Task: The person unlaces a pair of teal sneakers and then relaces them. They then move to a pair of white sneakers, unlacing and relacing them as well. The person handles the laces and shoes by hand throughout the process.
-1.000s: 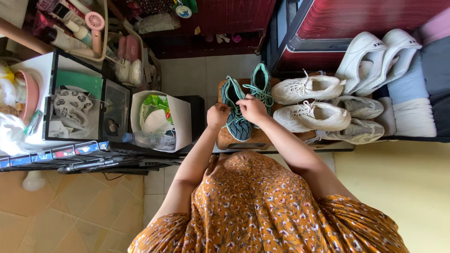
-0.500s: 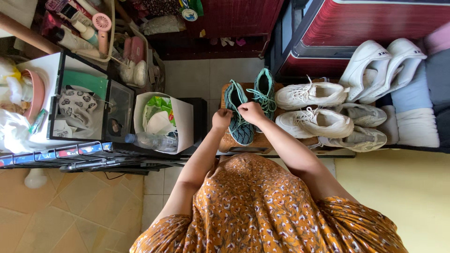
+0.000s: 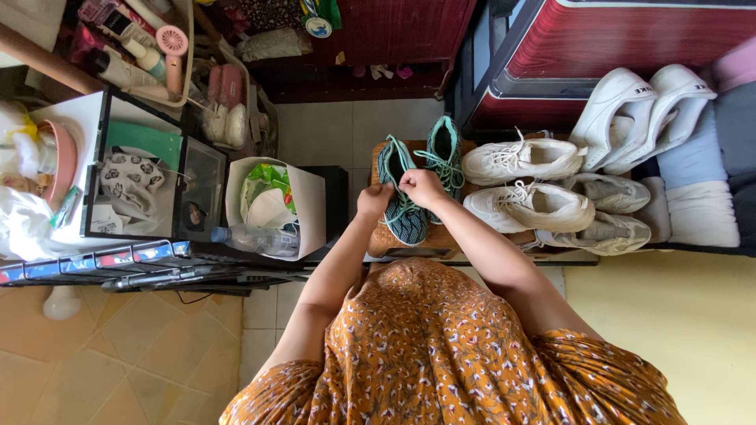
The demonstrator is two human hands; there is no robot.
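Two teal and dark knit sneakers stand side by side on a small wooden stool. My left hand and my right hand are over the left sneaker, both pinching its teal laces. The right sneaker lies just beyond my right hand, its laces loose. My forearms reach forward from my orange flowered dress.
White sneakers and more pale shoes crowd a low shelf to the right. A white bag with a plastic bottle stands left of the stool, beside a cluttered black-framed shelf. Red cabinets stand behind.
My hands have shifted slightly up the left sneaker and closer together on its laces. The view has tilted a little; the shoes have not moved.
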